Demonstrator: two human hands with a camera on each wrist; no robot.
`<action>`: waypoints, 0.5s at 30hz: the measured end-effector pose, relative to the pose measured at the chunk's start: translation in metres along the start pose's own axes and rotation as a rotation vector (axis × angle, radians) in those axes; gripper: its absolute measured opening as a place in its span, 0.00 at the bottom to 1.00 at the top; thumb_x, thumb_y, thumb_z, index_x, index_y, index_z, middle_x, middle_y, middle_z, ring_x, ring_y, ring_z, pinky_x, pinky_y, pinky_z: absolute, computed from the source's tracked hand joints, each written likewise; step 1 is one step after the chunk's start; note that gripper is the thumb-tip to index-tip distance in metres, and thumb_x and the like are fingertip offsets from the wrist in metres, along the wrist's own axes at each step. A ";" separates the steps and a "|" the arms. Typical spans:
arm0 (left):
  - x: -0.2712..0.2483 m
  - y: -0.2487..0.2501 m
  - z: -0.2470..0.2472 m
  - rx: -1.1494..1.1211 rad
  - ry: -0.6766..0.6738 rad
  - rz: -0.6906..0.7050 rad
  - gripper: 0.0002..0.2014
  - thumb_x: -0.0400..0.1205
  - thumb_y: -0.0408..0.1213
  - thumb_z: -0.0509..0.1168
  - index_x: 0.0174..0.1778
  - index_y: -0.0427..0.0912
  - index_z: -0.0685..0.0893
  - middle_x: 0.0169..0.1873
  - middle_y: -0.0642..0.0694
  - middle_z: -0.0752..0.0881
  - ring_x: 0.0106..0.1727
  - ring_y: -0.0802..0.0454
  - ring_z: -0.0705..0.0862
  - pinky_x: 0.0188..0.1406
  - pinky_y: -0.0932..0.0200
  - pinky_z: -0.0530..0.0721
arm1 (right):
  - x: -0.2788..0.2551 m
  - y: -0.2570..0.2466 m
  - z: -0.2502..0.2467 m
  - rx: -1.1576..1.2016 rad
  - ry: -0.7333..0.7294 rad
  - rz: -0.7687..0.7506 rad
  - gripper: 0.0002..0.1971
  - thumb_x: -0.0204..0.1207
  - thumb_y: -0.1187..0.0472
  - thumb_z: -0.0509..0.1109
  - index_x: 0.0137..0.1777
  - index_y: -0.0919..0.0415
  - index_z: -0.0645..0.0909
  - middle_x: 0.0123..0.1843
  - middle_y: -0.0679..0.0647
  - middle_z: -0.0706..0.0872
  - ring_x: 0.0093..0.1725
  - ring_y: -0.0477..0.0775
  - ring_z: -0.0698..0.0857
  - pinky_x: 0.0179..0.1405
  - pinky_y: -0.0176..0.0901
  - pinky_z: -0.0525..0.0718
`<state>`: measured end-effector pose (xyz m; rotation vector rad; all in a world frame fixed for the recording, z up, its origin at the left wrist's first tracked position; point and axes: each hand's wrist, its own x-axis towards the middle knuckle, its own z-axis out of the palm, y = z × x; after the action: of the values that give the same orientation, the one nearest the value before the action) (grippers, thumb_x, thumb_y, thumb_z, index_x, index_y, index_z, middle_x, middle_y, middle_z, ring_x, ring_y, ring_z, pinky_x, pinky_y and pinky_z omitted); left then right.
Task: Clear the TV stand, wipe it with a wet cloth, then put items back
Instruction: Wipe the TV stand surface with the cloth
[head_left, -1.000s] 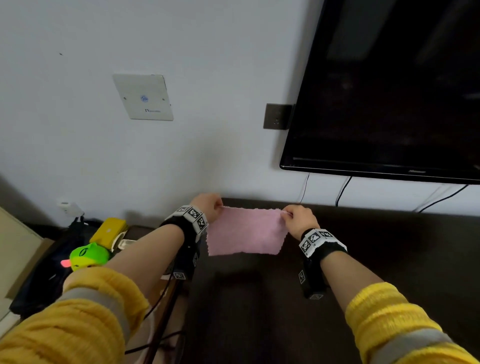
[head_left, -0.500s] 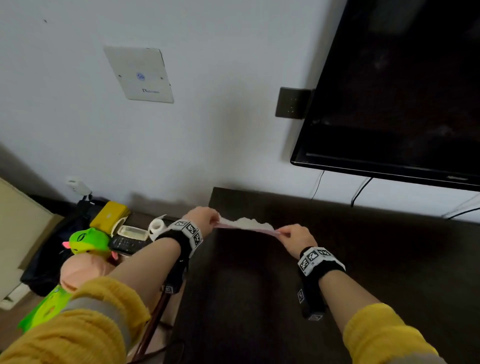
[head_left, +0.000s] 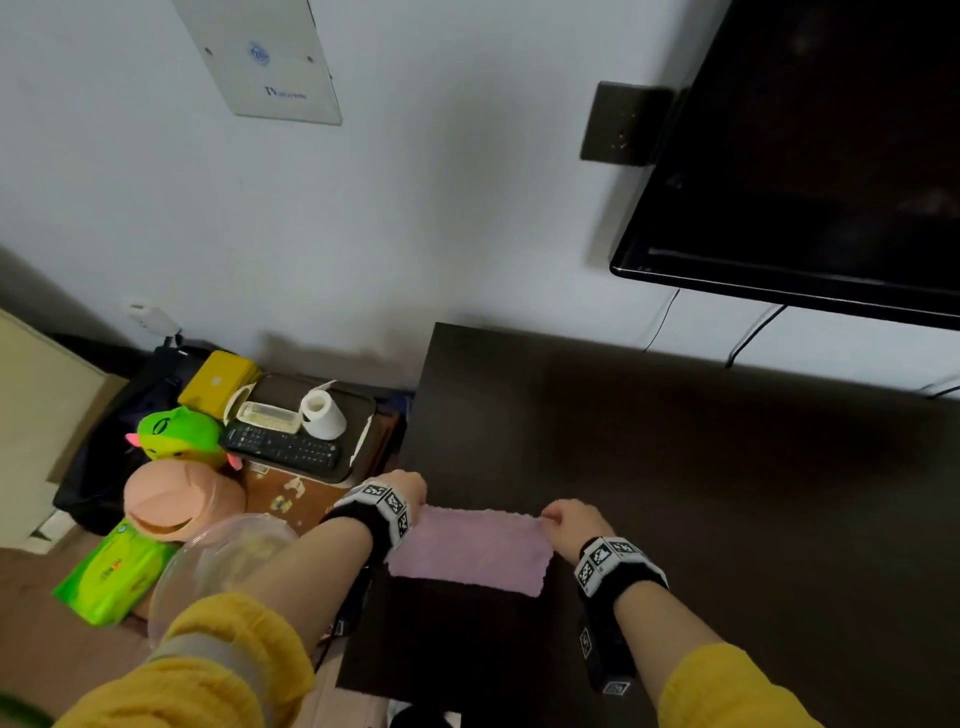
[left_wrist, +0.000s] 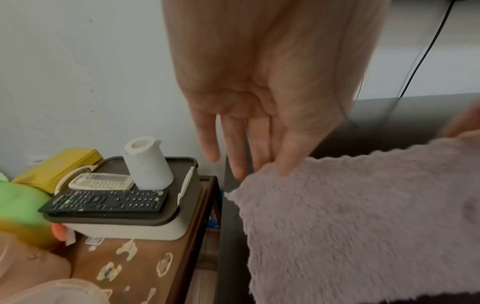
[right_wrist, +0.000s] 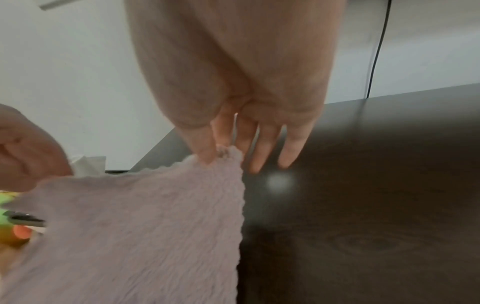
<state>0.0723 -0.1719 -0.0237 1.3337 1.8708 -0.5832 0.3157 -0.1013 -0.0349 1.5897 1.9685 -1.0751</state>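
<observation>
A pink fluffy cloth (head_left: 470, 548) is spread out flat over the near left part of the dark TV stand (head_left: 701, 467). My left hand (head_left: 408, 486) pinches its far left corner between thumb and forefinger, as the left wrist view shows at the cloth (left_wrist: 363, 216) under the left hand (left_wrist: 270, 162). My right hand (head_left: 569, 522) pinches the far right corner; in the right wrist view thumb and forefinger of the right hand (right_wrist: 215, 156) nip the cloth (right_wrist: 135, 236). The other fingers hang straight.
Left of the stand, a low wooden table holds a tray (head_left: 363, 410) with a black remote (head_left: 283, 447), a paper roll (head_left: 322, 413) and a white remote. A yellow box (head_left: 218, 382), green plush (head_left: 174, 434), pink hat, wipes pack and clear bowl (head_left: 218, 561) lie nearby. A TV (head_left: 810, 156) hangs above.
The cloth, held up hanging by its top corners a second ago, has come down and now lies spread over the stand. Both hands moved down and nearer; my view tilted down and left.
</observation>
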 end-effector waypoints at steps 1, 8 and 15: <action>0.001 -0.001 0.003 -0.035 0.019 -0.022 0.21 0.75 0.31 0.62 0.65 0.45 0.79 0.63 0.42 0.81 0.63 0.39 0.82 0.61 0.40 0.82 | 0.001 -0.002 0.003 0.002 0.065 -0.002 0.19 0.79 0.57 0.61 0.69 0.51 0.77 0.67 0.53 0.81 0.66 0.56 0.80 0.60 0.47 0.80; 0.011 0.003 0.061 -0.101 0.231 0.076 0.26 0.84 0.36 0.54 0.80 0.45 0.61 0.81 0.47 0.62 0.80 0.45 0.63 0.76 0.47 0.69 | 0.006 -0.014 0.054 -0.037 0.069 -0.134 0.25 0.81 0.62 0.57 0.78 0.53 0.62 0.78 0.55 0.69 0.74 0.58 0.72 0.69 0.53 0.75; 0.041 0.018 0.103 0.035 0.278 0.186 0.30 0.88 0.46 0.46 0.84 0.42 0.44 0.84 0.45 0.44 0.85 0.48 0.42 0.84 0.48 0.43 | 0.037 -0.020 0.109 -0.365 0.147 -0.311 0.30 0.83 0.45 0.39 0.84 0.51 0.44 0.86 0.53 0.41 0.84 0.55 0.39 0.83 0.51 0.37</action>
<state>0.1140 -0.2161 -0.1186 1.6604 1.9314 -0.3496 0.2691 -0.1614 -0.1235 1.2264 2.4030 -0.6591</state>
